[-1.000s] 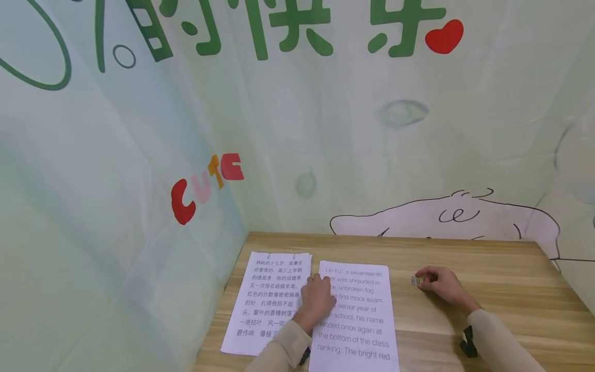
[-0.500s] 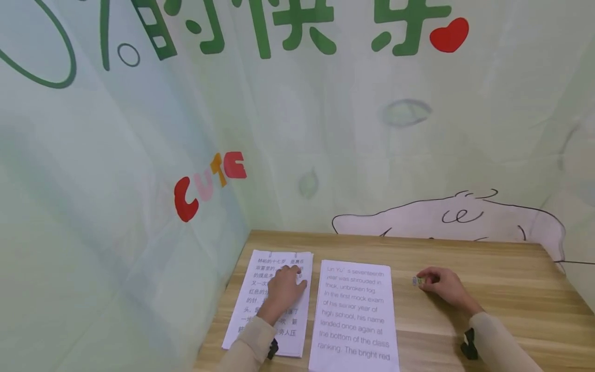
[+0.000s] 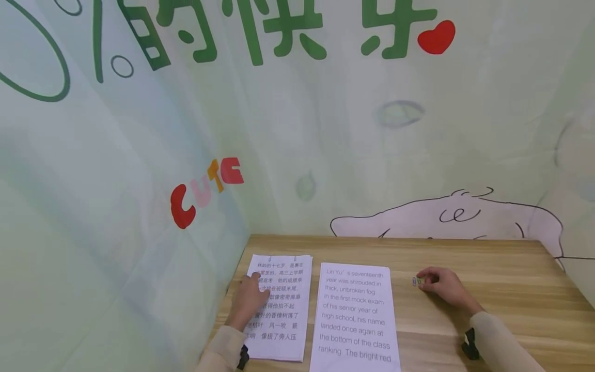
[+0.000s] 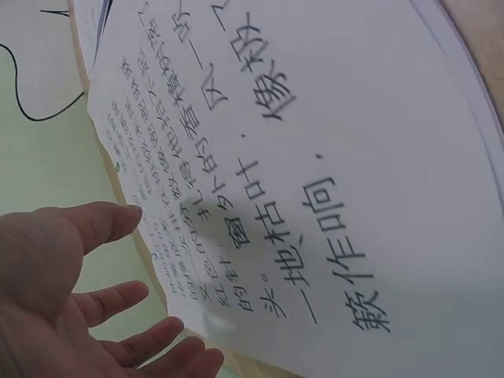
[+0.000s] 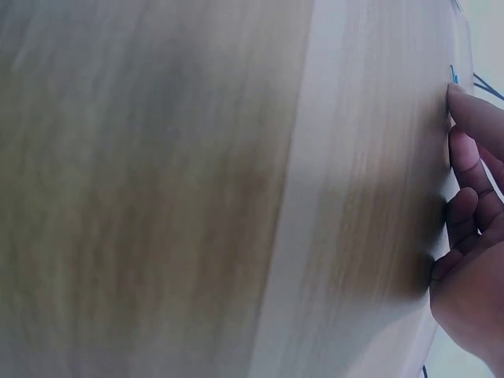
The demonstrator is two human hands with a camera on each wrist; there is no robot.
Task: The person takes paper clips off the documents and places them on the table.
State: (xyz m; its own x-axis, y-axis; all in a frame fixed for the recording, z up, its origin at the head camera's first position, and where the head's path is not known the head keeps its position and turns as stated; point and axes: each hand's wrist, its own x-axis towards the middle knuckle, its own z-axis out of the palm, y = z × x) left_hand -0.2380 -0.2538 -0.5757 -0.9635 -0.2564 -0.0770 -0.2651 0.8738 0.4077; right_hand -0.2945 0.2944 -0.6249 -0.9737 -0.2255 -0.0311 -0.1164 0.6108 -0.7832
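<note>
The white rectangular sheet of printed paper begins "Lin Yu's seventeenth year was shrouded in"; the white clipped stack of paper beside it includes "一地枯叶" — both black. The pale-green cloth backdrop bears green "的快乐" (cropped on top) — and multicoloured "CUTE".

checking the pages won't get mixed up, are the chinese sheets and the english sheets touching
Apart: the head view shows bare tabletop between the Chinese sheets and the English sheets.

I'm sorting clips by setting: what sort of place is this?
Probably a desk corner in a small booth or room decorated for fun: a wooden table with printed pages on it, before a pale green wall covering bearing cartoon pictures and big lettering.
</note>
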